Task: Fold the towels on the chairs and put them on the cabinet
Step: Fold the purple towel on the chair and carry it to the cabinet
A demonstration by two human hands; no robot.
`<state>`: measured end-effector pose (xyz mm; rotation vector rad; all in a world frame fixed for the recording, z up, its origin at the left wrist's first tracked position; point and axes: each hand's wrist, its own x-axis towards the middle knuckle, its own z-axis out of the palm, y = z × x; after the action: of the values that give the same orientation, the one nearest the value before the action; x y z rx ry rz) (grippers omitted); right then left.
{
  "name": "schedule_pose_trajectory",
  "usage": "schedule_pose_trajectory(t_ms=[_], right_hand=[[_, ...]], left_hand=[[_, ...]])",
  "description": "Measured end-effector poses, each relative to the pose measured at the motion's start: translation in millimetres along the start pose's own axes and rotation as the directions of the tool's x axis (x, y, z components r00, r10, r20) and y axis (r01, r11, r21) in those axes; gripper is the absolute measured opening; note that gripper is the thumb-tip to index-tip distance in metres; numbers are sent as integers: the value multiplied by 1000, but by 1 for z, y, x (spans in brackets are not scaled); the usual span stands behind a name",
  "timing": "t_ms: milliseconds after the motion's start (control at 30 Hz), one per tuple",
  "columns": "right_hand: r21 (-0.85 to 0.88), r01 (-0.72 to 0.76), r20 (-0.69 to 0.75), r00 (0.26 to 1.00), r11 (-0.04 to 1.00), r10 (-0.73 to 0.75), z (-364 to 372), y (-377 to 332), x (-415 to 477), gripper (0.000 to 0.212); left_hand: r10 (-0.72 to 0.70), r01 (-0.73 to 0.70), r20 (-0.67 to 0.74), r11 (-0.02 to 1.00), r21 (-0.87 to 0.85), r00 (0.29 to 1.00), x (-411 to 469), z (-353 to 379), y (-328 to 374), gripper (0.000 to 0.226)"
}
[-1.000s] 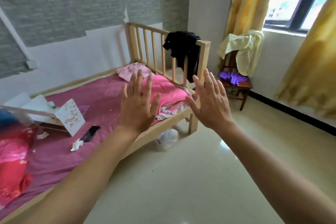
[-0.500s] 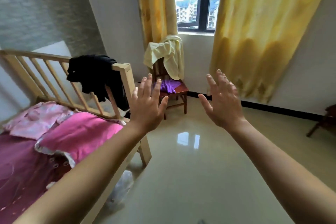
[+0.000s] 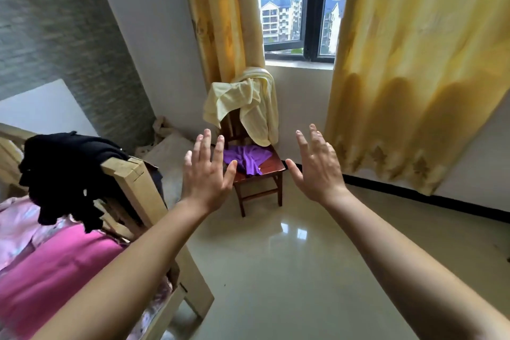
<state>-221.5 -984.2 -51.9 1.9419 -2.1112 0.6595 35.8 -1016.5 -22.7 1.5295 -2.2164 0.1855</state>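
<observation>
Yellow towel (image 3: pixel 248 102) overhangs the chair (image 3: pixel 271 168); left hand (image 3: pixel 205 176), right hand (image 3: pixel 317 171) above open floor (image 3: pixel 303 270), grips spread empty.

Left grip (image 3: pixel 208 178): raised at centre frame, back toward the camera. Fingers (image 3: pixel 205 145) straight, spread and pointing up; thumb angled out to the right. It holds nothing and touches nothing.

Right grip (image 3: pixel 317 171): level with the left, just right of centre, back toward the camera. Fingers (image 3: pixel 302 143) straight and slightly fanned; thumb out to the left. It holds nothing.

The two are apart, thumbs facing each other.

Left forearm (image 3: pixel 124 270) and right forearm (image 3: pixel 400 257): bare, extended, entering from the lower left and lower right corners.
</observation>
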Motion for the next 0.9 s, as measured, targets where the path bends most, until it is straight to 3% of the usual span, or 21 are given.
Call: schedule_pose_trajectory(t_ms=[300,433,567,800,900], right_hand=[[6,105,-74,992,994,-104,89,27,181,80],[-12,68,-43,997,998,-69,135,55,287,80],[-68,58,-37,997,996,-61,173,90,371,79],[-72,-8,55,998,997,12,262,146,465,79],[-41,19,140,990,999,-13,319,166,517,79]], left_hand=[[6,-13,-103,998,-61,995,179,100,-34,69],[-5,0,-33,992,-130,999,296,166,-50,70],[17,-13,50,996,-87,999,390,221,-61,71],[28,-23,201,999,-27,979,489,313,-75,73],[-45,45,246,999,4,968,527,365,-88,68]])
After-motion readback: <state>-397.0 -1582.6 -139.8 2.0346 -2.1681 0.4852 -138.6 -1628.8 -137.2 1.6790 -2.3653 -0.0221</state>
